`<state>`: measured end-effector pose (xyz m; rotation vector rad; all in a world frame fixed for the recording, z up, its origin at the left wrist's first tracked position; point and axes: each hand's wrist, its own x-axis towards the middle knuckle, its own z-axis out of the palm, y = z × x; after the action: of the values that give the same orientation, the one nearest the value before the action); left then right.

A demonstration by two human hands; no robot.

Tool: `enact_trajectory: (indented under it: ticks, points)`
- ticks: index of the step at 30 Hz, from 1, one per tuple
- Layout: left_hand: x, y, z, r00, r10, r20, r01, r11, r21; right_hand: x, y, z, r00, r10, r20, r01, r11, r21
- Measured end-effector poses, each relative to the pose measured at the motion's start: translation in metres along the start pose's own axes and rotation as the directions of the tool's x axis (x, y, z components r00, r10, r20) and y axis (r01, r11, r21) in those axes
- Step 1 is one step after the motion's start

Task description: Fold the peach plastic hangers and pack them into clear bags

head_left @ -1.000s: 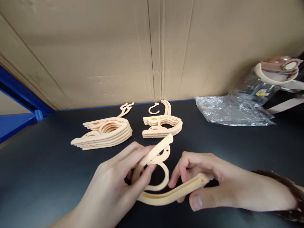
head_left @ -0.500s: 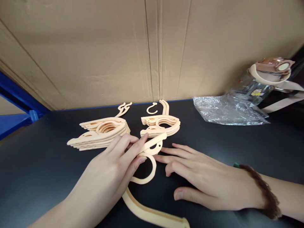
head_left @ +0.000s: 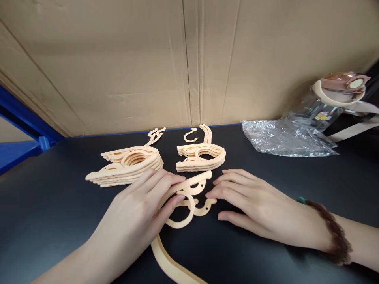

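A peach plastic folding hanger [head_left: 185, 199] lies on the black table [head_left: 59, 221] in front of me, with a ring, a small hook piece [head_left: 204, 206] and a long curved arm [head_left: 168, 264] running toward me. My left hand [head_left: 139, 217] rests on it, fingers pressed on the ring and the upper bar. My right hand [head_left: 251, 203] lies flat beside it, fingers stretched out, tips touching the hook piece. Two stacks of folded hangers sit behind: a left stack [head_left: 127, 165] and a right stack [head_left: 201, 157].
A cardboard wall [head_left: 189, 63] closes the back. A crumpled clear plastic bag [head_left: 284, 138] and a clear bottle with a beige lid [head_left: 331, 102] lie at the right. A blue metal frame [head_left: 26, 134] stands at the left. A loose hook [head_left: 190, 135] lies behind the right stack.
The hanger went from held up in both hands to lying on the table. My right hand let go of the long arm and flattened beside the hook piece, which has swung out.
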<state>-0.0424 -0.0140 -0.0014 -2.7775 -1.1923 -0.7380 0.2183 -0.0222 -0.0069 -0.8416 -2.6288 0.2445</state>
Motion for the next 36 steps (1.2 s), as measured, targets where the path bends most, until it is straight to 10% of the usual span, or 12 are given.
enact_trajectory:
  ticks: [14, 23, 31, 36]
  points:
    - [0.002, -0.005, 0.006, 0.999, 0.026, 0.027, -0.027, 0.999, 0.029, -0.005, 0.008, -0.017, 0.988, 0.135, -0.068, -0.123, 0.980, 0.156]
    - [0.002, -0.009, 0.014, 0.999, -0.047, 0.025, 0.047, 0.999, 0.000, -0.005, 0.013, -0.030, 0.845, 0.521, -0.118, -0.317, 0.666, 0.676]
    - [0.003, -0.004, 0.009, 0.998, -0.049, -0.043, 0.050, 0.999, 0.018, -0.005, 0.014, -0.025, 0.810, 0.570, 0.138, -0.372, 0.319, 0.872]
    - [-0.003, 0.019, 0.007, 0.981, 0.187, 0.045, -0.172, 0.956, -0.239, -0.004, 0.015, -0.022, 0.817, 0.500, 0.289, -0.514, 0.400, 0.759]
